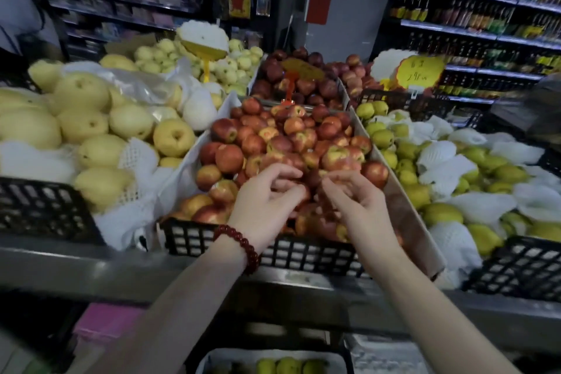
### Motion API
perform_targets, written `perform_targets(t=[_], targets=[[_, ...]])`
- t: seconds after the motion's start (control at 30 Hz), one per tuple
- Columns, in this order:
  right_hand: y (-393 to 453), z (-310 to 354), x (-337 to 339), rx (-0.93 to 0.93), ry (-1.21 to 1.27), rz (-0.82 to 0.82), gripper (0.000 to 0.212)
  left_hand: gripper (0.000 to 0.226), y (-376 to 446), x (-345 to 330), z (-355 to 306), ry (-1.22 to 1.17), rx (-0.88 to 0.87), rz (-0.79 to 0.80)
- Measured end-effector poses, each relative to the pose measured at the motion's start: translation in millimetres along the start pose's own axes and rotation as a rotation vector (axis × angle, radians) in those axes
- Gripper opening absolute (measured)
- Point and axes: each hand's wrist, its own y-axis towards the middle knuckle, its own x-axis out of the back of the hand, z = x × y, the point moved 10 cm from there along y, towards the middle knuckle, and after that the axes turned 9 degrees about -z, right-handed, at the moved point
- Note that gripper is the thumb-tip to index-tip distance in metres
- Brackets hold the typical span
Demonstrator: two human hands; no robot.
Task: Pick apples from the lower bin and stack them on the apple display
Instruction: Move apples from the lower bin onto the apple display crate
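Observation:
Red-yellow apples (273,136) are heaped in a black plastic crate (303,253) lined with cardboard, at the middle of the stand. Both my hands hover over the near part of the heap. My left hand (267,203), with a red bead bracelet on the wrist, curls thumb and fingers around an apple (283,184). My right hand (355,200) is beside it, fingers loosely bent and apart, its fingertips next to a dark red apple (312,177) on the pile. Below the stand, at the bottom edge, a white-lined lower bin (212,357) shows yellow-green fruit.
Yellow pears (82,124) fill the crate on the left. Green pears in white foam nets (455,161) lie on the right. Dark red apples (303,82) and a yellow price sign (419,70) stand behind. A metal shelf edge (91,267) runs in front. A person (18,9) stands at the far left.

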Motion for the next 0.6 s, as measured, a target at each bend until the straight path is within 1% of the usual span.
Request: perform_targets(t=[0.1, 0.23, 0.37, 0.47, 0.6], targets=[[-38.4, -22.4, -5.8, 0.028, 0.098, 0.05, 0.008, 0.015, -33.5, -7.8, 32.2, -0.113, -0.025, 0.029], [-81.7, -62.2, -14.2, 0.055, 0.153, 0.144, 0.012, 0.015, -64.5, -17.4, 91.2, -0.197, -0.012, 0.073], [-118.7, -115.7, -17.3, 0.09, 0.152, 0.169, 0.015, 0.016, -92.8, -10.4, 157.0, -0.127, -0.072, 0.002], [-143.3, -158.8, -17.6, 0.101, 0.177, 0.176, 0.015, 0.015, -115.9, -1.0, 200.5, -0.163, -0.098, -0.082], [-175.6, -223.6, -16.3, 0.061, 0.156, 0.196, 0.015, 0.014, -143.5, -3.0, 266.9, -0.148, -0.038, -0.136]])
